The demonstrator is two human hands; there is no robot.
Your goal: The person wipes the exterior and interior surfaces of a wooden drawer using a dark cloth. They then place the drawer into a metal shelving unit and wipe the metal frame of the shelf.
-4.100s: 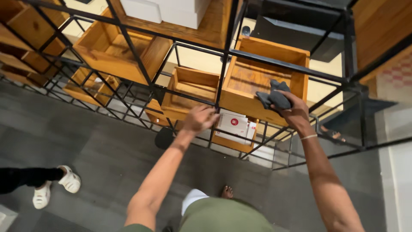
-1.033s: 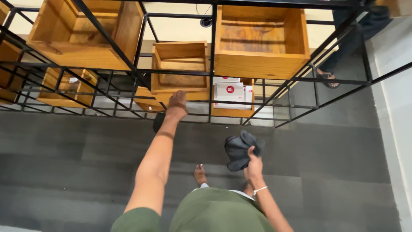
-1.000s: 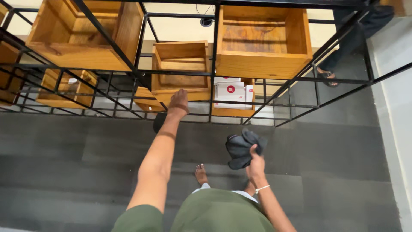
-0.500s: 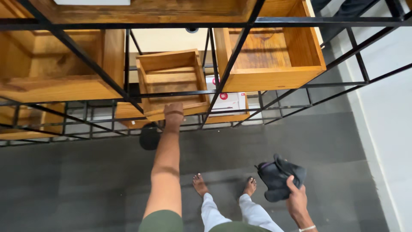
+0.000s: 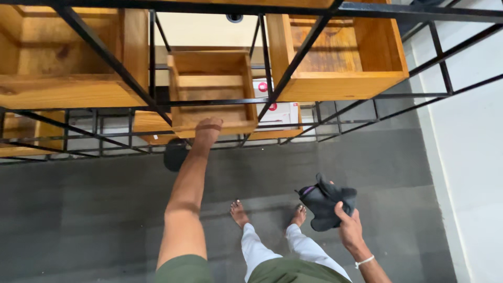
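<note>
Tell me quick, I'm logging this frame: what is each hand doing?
Left hand: on the front edge of the small wooden box; grip cannot be told.
Right hand: closed, holding a dark cloth.

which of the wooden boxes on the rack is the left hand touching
The small middle box, lower than the two big ones. The left hand rests on its front edge; the big boxes left and right are untouched.

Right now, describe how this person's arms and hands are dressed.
Both forearms are bare. The left arm ends at a short olive-green sleeve at the shoulder. The left hand shows no ring or glove; a thin band seems to cross its wrist. The right hand is ungloved too, with a thin white bracelet looped round the wrist.
</note>
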